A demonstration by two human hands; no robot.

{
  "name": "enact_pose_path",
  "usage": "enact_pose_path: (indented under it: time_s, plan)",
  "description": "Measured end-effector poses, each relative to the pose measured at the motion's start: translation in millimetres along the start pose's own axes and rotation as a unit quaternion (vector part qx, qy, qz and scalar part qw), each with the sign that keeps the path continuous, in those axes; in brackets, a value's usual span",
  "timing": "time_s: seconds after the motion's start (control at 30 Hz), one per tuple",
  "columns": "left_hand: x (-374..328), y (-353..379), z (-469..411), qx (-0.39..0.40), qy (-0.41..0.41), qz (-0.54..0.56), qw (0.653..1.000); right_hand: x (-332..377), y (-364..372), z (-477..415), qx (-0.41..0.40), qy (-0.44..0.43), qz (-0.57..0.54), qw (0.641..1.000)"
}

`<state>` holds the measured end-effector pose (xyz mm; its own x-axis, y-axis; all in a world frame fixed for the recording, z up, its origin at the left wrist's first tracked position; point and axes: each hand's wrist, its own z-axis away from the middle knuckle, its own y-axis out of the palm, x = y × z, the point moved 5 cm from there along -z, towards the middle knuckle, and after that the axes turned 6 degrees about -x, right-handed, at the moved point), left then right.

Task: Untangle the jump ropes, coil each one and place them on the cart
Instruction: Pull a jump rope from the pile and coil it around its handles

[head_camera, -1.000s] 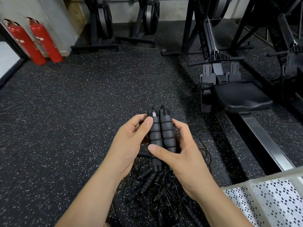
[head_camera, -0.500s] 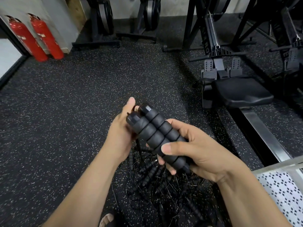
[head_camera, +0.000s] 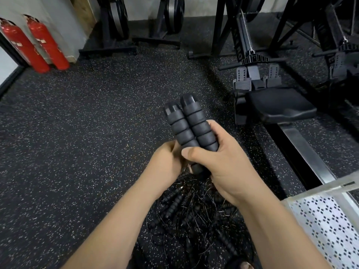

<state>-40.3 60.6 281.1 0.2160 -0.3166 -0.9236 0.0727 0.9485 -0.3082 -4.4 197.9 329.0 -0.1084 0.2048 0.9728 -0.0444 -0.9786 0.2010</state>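
Flooring (head_camera: 77, 152): black rubber with pale flecks, filling most of the view. Rowing machine (head_camera: 279, 105) at right, black seat on a steel rail that runs down toward the lower right. Cart (head_camera: 330, 220) only partly in frame at the lower right corner: pale metal rim and a perforated white panel. Tangle of jump ropes (head_camera: 194, 214) lies on the floor directly below the hands, thin dark cords looped over several ribbed black grips, just left of the cart. Two red fire extinguishers (head_camera: 37, 45) lean at the wall, far left, well apart from everything else. Right hand (head_camera: 223, 164) wraps around the lower half of two black foam handles (head_camera: 190, 127), thumb laid across their front; the handles sit side by side, touching, tilted up and slightly left above the tangle. Left hand (head_camera: 165, 164) presses against the handles' lower left side, fingers curled inward; whether it grips a handle, a cord or nothing is hidden behind the right thumb.
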Motion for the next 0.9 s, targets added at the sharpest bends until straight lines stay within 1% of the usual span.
enact_pose_path:
  time_s: [0.03, 0.1, 0.17, 0.2, 0.27, 0.3, 0.4, 0.47, 0.53, 0.6, 0.7, 0.77, 0.83, 0.9]
  plan:
    - [-3, 2, 1, 0.004, 0.005, -0.016, 1.000, 0, -2, 0, -0.003, 0.008, -0.010, 1.000]
    - [-2, 6, 1, 0.041, 0.008, -0.025, 0.999, 2, -3, 1, 0.013, 0.028, -0.010, 0.999]
    - [-2, 5, 1, 0.074, 0.025, -0.073, 0.994, 4, -4, 3, 0.032, 0.050, -0.016, 0.998]
    - [0, 3, 1, 0.077, 0.014, -0.072, 0.994, 4, -5, 2, 0.028, 0.056, -0.018, 0.998]
    - [3, 0, -2, 0.090, -0.023, -0.052, 0.994, 5, -12, -1, -0.010, 0.055, -0.023, 0.998]
    - [1, -1, -3, 0.108, -0.025, -0.052, 0.993, 6, -17, -4, -0.037, 0.049, -0.025, 0.998]
    - [-14, -9, 7, 0.162, 0.002, -0.063, 0.985, 7, -38, -13, -0.100, 0.017, 0.002, 0.995]
    - [-28, -19, 13, 0.179, 0.028, -0.069, 0.981, 3, -52, -17, -0.105, 0.011, 0.069, 0.992]
    - [-36, -28, 14, 0.187, 0.046, -0.053, 0.980, -6, -59, -19, -0.067, 0.035, 0.140, 0.987]
    - [-39, -37, 14, 0.184, 0.058, -0.024, 0.981, -16, -58, -17, -0.020, 0.058, 0.221, 0.973]
    - [-43, -45, 15, 0.185, 0.084, 0.008, 0.979, -22, -50, -14, 0.047, 0.060, 0.365, 0.928]
    - [-45, -48, 16, 0.176, 0.102, 0.003, 0.979, -26, -39, -9, 0.117, 0.078, 0.433, 0.890]
    - [-45, -48, 14, 0.161, 0.108, -0.010, 0.981, -29, -23, 1, 0.215, 0.115, 0.438, 0.865]
    - [-44, -49, 12, 0.160, 0.114, -0.034, 0.980, -26, -10, 15, 0.291, 0.157, 0.390, 0.859]
